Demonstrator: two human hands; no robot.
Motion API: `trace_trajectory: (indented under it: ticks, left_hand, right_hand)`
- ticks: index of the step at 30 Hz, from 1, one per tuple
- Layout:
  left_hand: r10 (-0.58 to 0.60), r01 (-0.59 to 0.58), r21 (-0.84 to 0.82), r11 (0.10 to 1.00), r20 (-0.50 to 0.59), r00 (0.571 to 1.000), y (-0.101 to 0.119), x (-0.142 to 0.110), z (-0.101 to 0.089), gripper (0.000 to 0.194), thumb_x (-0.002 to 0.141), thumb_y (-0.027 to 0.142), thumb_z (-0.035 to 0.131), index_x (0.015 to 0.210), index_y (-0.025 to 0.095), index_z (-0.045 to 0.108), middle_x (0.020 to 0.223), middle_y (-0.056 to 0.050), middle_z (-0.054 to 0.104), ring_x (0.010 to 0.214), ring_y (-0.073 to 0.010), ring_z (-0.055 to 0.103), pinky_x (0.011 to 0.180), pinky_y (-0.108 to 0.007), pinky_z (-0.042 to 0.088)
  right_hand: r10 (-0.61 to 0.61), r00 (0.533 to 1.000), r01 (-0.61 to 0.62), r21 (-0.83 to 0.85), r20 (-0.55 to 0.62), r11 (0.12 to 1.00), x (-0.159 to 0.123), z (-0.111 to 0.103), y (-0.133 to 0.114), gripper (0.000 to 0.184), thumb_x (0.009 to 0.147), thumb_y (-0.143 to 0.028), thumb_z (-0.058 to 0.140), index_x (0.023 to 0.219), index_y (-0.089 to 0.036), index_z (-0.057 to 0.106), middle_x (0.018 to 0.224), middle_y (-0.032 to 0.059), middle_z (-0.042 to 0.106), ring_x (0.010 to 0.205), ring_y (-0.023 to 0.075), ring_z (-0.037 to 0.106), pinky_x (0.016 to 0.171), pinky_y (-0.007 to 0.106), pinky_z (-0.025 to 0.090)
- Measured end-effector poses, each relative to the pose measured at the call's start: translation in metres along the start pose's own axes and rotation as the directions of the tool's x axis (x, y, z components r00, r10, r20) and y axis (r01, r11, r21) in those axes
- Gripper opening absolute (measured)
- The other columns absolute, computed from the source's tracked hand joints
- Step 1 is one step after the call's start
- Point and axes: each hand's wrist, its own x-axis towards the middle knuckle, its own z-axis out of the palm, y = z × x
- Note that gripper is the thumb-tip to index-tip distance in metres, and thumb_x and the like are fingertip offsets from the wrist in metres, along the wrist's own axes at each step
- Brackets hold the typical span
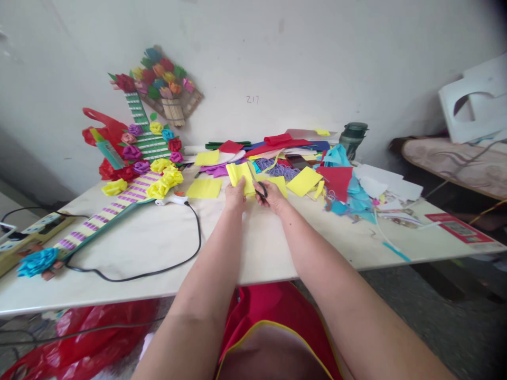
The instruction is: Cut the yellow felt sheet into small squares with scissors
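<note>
My left hand (236,193) is closed on a piece of yellow crepe paper (240,172), held up a little over the table. In my right hand (273,195) is a pair of scissors (260,191) with black handles, fingers wrapped round them. The blades point up and away, against the right side of the yellow paper; whether they are cutting through it I cannot tell. Flat yellow pieces lie about: one yellow square (204,188) to the left of my hands, another yellow square (304,181) to the right.
At left lie a glue gun (172,199) with its black cord, a guitar-shaped craft (119,208) with paper flowers, and a power strip (31,235). Stacked coloured paper (277,145), a dark bottle (352,138) and blue scraps (359,199) stretch along the back and right.
</note>
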Motion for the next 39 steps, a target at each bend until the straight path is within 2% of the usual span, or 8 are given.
trace_trajectory:
  ticks: [9, 14, 29, 39]
  left_hand:
    - [-0.024, 0.024, 0.025, 0.999, 0.008, 1.0, 0.003, -0.002, 0.0, 0.021, 0.069, 0.031, 0.063, 0.078, 0.014, 0.054, 0.054, 0.002, 0.048, 0.036, -0.0051, 0.037, 0.034, -0.019, 0.018]
    - [-0.028, 0.027, 0.018, 0.999, 0.024, 0.999, 0.004, -0.002, -0.001, 0.02, 0.069, 0.031, 0.063, 0.076, 0.015, 0.053, 0.054, 0.003, 0.047, 0.037, -0.0053, 0.039, 0.033, -0.019, 0.017]
    - [-0.012, 0.012, 0.008, 1.0, 0.043, 0.999, 0.0, -0.001, 0.0, 0.019, 0.069, 0.03, 0.062, 0.076, 0.015, 0.053, 0.054, 0.003, 0.047, 0.037, -0.0055, 0.039, 0.033, -0.019, 0.017]
    - [-0.028, 0.028, 0.023, 0.999, 0.034, 0.999, 0.001, -0.003, 0.002, 0.017, 0.07, 0.029, 0.062, 0.074, 0.014, 0.053, 0.053, 0.003, 0.047, 0.037, -0.0058, 0.038, 0.033, -0.019, 0.017]
  right_hand:
    - [0.017, 1.0, -0.017, -0.034, -0.007, 0.999, 0.002, -0.003, -0.001, 0.037, 0.07, -0.05, 0.062, 0.08, -0.02, 0.044, 0.042, -0.0061, 0.053, 0.029, 0.0081, 0.046, 0.025, 0.016, 0.02]
    - [0.0, 0.999, 0.001, -0.045, 0.034, 0.999, -0.001, -0.006, -0.004, 0.037, 0.073, -0.053, 0.057, 0.082, -0.019, 0.044, 0.043, -0.0045, 0.055, 0.03, 0.0091, 0.048, 0.025, 0.016, 0.022]
    - [-0.059, 0.994, 0.065, -0.061, 0.097, 0.996, 0.002, -0.009, -0.003, 0.043, 0.071, -0.06, 0.054, 0.074, -0.018, 0.046, 0.045, -0.0028, 0.055, 0.032, 0.0087, 0.049, 0.026, 0.015, 0.022]
    - [-0.045, 0.998, 0.048, -0.059, 0.054, 0.997, 0.005, -0.009, 0.001, 0.044, 0.071, -0.06, 0.054, 0.084, -0.019, 0.046, 0.045, -0.0043, 0.055, 0.031, 0.0086, 0.049, 0.027, 0.015, 0.022]
